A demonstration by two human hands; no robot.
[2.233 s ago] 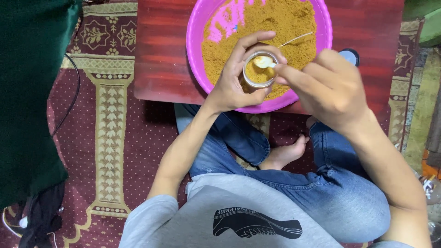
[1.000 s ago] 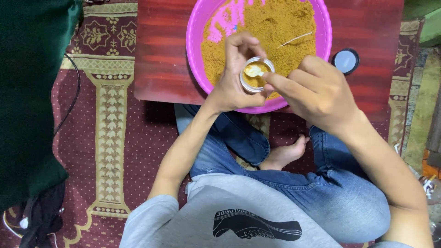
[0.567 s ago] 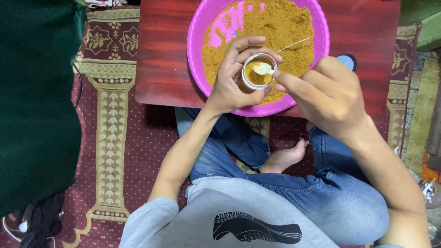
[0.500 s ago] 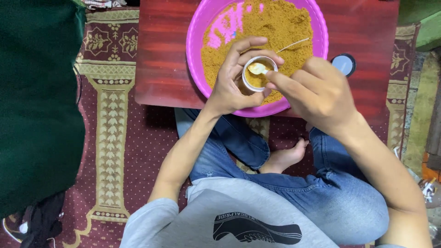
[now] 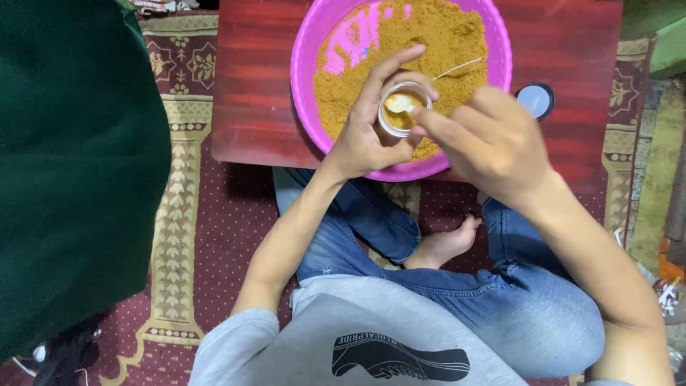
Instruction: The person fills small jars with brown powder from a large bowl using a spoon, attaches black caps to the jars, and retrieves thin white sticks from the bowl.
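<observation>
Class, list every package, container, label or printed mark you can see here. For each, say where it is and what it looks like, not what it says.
Small jar: in the left hand, over the basin; round, clear, with tan powder.
Lid: on the red table, right of the pink basin; round, dark-rimmed, pale centre.
Shirt print: on the grey shirt; dark shoe shape.

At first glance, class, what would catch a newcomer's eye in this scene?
The big round pink plastic basin of brown-yellow powder on the low red wooden table stands out most. Over it, the left hand grips a small clear round jar, while the right hand holds a small spoon in its mouth.
</observation>
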